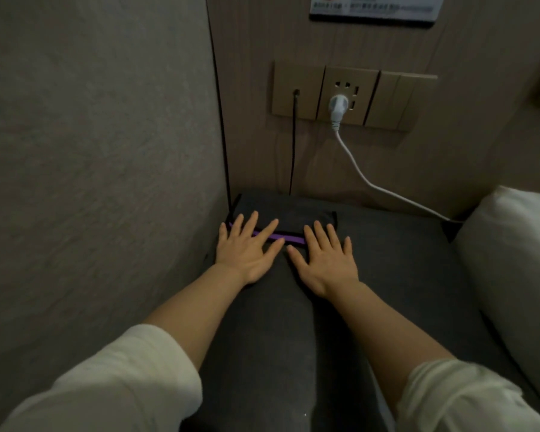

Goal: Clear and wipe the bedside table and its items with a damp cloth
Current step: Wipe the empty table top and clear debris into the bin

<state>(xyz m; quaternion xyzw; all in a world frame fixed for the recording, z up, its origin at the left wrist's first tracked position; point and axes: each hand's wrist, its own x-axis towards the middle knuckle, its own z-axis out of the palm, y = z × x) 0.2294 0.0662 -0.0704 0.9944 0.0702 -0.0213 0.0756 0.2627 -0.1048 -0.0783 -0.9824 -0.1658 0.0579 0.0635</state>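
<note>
A dark folded cloth (290,215) with a purple stripe (281,236) lies on the dark grey bedside table top (402,260), at its far left corner against the wall. My left hand (247,247) lies flat with spread fingers on the cloth's left part and stripe. Beside it, my right hand (326,260) also lies flat, its fingertips on the cloth's right near edge and its palm on the table top. Neither hand grips anything. Both arms wear pale sleeves pushed up.
A beige socket panel (353,95) on the wooden wall holds a white plug (337,106); its white cable (387,191) runs down to the right. A black cable (293,145) hangs to the table. A textured wall (91,151) stands left, a white pillow (512,260) right.
</note>
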